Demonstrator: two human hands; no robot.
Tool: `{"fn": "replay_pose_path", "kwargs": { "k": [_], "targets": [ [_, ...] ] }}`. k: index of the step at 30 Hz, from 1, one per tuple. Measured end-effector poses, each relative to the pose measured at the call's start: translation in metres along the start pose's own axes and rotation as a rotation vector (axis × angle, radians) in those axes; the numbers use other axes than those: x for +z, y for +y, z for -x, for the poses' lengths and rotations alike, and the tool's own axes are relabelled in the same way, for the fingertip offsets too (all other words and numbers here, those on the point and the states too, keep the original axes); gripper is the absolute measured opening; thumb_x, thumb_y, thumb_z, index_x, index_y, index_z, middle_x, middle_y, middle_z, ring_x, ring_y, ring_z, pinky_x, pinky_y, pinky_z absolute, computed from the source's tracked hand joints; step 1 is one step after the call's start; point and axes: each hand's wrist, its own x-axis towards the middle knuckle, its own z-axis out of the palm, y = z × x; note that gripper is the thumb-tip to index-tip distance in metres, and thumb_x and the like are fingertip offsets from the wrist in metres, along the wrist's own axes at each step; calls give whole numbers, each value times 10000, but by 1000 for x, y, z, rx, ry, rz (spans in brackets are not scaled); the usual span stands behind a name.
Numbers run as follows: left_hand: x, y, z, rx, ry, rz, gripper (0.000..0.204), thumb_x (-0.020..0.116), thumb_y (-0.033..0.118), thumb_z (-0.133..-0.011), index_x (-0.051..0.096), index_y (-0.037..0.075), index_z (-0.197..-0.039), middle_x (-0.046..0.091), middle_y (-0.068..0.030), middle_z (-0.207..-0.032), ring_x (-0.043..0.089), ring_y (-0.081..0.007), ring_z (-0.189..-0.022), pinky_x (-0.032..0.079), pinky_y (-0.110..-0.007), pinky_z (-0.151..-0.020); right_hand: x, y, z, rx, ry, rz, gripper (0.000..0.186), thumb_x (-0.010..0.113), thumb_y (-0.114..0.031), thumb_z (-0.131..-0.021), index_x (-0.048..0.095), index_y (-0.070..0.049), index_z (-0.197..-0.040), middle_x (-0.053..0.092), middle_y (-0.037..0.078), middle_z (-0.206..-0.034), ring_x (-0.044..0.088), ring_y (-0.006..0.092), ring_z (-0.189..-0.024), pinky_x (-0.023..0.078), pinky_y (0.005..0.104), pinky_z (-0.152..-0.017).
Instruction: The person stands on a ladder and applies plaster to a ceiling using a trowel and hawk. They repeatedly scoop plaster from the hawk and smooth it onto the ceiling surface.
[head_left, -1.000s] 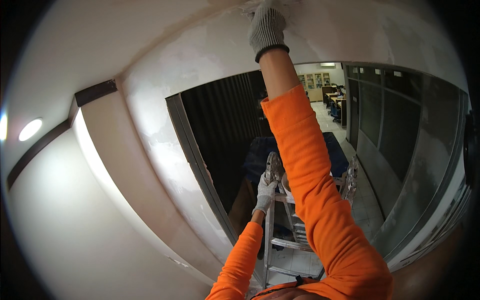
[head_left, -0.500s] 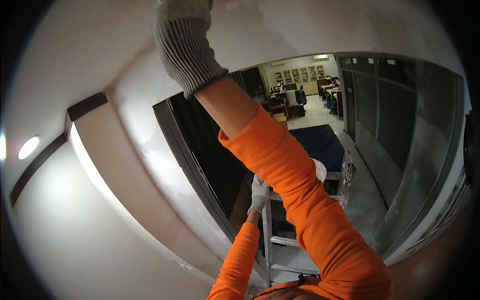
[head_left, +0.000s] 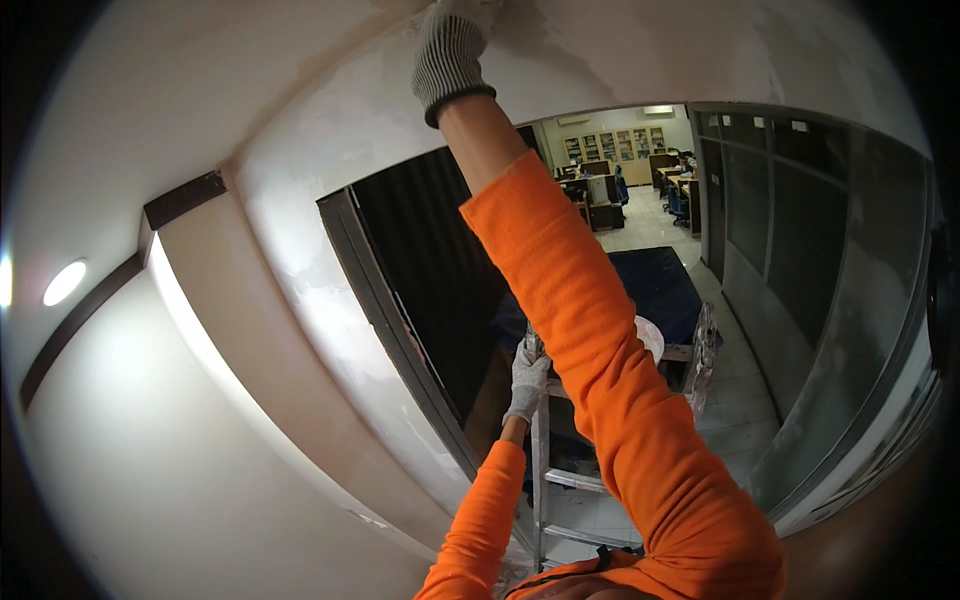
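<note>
My right hand (head_left: 455, 45), in a grey knitted glove, reaches up to the plastered surface (head_left: 590, 50) at the top of the view. Its fingers are at the picture's edge, so I cannot make out what they hold. Lower down, my left hand (head_left: 528, 382), gloved the same way, is closed around the upper left end of a metal stepladder (head_left: 541, 470). A round white container (head_left: 650, 338) shows partly behind my right sleeve, near the ladder's top.
A dark door opening (head_left: 430, 270) with a worn frame stands left of the ladder. Dark blue sheeting (head_left: 655, 290) covers something beyond it. Glazed partitions (head_left: 800, 220) run along the right. Desks and bookcases (head_left: 620, 146) fill the far room. A lit ceiling lamp (head_left: 65, 283) is at left.
My right hand has moved to the right and up along the plastered surface. My left hand keeps its hold on the ladder, and the view has shifted slightly.
</note>
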Motion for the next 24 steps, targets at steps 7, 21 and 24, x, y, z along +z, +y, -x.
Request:
{"fn": "replay_pose_path", "kwargs": {
  "k": [7, 21, 24],
  "targets": [
    [-55, -38, 2, -67, 17, -10, 477, 670, 116, -946, 529, 45, -1397, 664, -43, -1215, 639, -169, -1074, 502, -293, -927, -67, -153, 16, -434, -421, 795, 266, 496, -203, -1049, 573, 14, -916, 625, 133, -857, 605, 266, -816, 494, 442, -941],
    [-15, -22, -8, -144, 3, 42, 552, 649, -3, -877, 524, 47, -1413, 653, -71, -1282, 613, -194, -1158, 475, -316, -990, -185, -92, 11, 364, -470, -799, 224, 611, -221, -979, 693, -13, -1000, 662, 56, -893, 658, 163, -773, 555, 345, -723],
    [-22, -19, -7, -132, 45, -60, 509, 639, 2, -866, 549, 59, -1364, 659, -55, -1191, 614, -171, -1047, 486, -311, -902, -175, -69, 1, 692, -365, -689, 263, 669, -248, -933, 666, 1, -1018, 660, 74, -912, 636, 177, -816, 529, 353, -769]
  ]
}}
